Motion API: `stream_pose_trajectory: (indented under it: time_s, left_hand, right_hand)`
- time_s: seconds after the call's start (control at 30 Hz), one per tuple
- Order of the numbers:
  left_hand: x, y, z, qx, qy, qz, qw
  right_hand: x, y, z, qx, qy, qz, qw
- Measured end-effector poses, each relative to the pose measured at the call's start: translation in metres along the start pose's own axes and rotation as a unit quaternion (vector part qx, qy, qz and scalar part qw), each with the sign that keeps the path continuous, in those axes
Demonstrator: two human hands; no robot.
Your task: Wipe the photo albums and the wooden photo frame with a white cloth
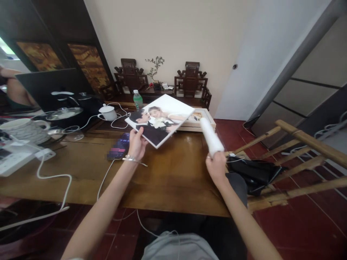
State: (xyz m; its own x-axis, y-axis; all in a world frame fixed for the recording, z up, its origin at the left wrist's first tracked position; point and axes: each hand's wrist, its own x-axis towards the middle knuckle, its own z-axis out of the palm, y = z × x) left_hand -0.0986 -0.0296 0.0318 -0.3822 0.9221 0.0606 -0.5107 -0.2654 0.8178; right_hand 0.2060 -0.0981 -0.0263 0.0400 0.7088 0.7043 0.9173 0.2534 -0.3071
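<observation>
My left hand (137,144) grips the near corner of a white canvas photo print (159,119) and holds it tilted above the wooden table (168,173). A bracelet sits on that wrist. My right hand (216,167) is closed round the lower end of a white roll (211,136), which points up and away over the table's right edge. A framed picture (202,121) lies flat on the table behind the print.
A phone (119,147) with a cable lies by my left hand. A white teapot (108,112), a green-capped bottle (137,100), pots and a power strip (16,159) crowd the left. A bamboo chair (298,159) with a black bag (252,173) stands right.
</observation>
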Motion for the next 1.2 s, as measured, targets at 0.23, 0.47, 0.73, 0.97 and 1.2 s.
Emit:
stream_pose_trajectory:
  time_s: [0.23, 0.47, 0.73, 0.97, 1.2]
  left_hand:
    - [-0.046, -0.001, -0.013, 0.071, -0.008, -0.057, 0.996]
    - [-0.063, -0.008, -0.032, 0.148, -0.057, -0.132, 0.978]
    - [-0.053, -0.032, -0.038, 0.165, -0.076, -0.202, 0.962]
    - [-0.042, -0.039, -0.045, 0.192, -0.079, -0.203, 0.957]
    - [-0.036, -0.036, -0.048, 0.256, -0.136, -0.19, 0.938]
  right_hand:
    - [0.002, 0.016, -0.026, -0.083, 0.212, 0.09, 0.97]
    - [-0.002, -0.002, -0.071, -0.006, 0.044, -0.146, 0.988]
    - [-0.014, -0.008, -0.04, -0.046, -0.115, -0.257, 0.958]
    - [-0.015, -0.014, -0.023, -0.065, -0.197, -0.252, 0.945]
    - [-0.012, -0.016, -0.021, -0.029, -0.221, -0.216, 0.95]
